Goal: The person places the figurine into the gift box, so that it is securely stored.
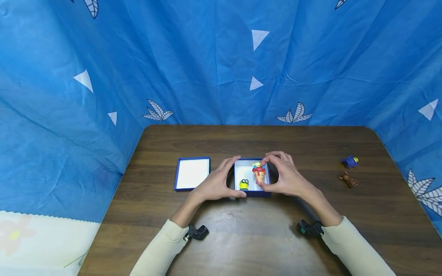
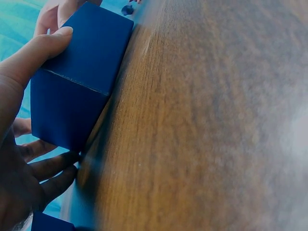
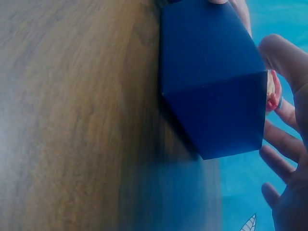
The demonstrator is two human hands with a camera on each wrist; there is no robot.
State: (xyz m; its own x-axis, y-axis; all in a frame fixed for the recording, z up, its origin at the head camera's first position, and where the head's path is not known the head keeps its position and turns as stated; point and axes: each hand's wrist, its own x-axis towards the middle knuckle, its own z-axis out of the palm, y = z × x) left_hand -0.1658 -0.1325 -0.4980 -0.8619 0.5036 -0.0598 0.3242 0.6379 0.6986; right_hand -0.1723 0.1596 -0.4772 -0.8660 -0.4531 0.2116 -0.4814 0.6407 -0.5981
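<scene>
A blue box (image 1: 253, 194) with a white inside stands on the table in the head view, its open top facing up. My left hand (image 1: 215, 184) holds it at the left, thumb on the front wall and fingers at the far side; the left wrist view shows that thumb on the box (image 2: 91, 43). With thumb and fingers my right hand (image 1: 284, 174) pinches a toy figure (image 1: 259, 172), red and tan with a yellow top, at the box's right part. Part of this figure (image 3: 272, 91) shows past the rim in the right wrist view. A small yellow minion figure (image 1: 244, 185) sits in the box's front left corner.
Left of the box lies a shallow blue-edged lid (image 1: 192, 174), white side up. Toward the table's right side lie a blue and yellow figure (image 1: 350, 161) and a brown figure (image 1: 348, 179). A blue patterned curtain (image 1: 214, 69) hangs behind the wooden table (image 1: 235, 237).
</scene>
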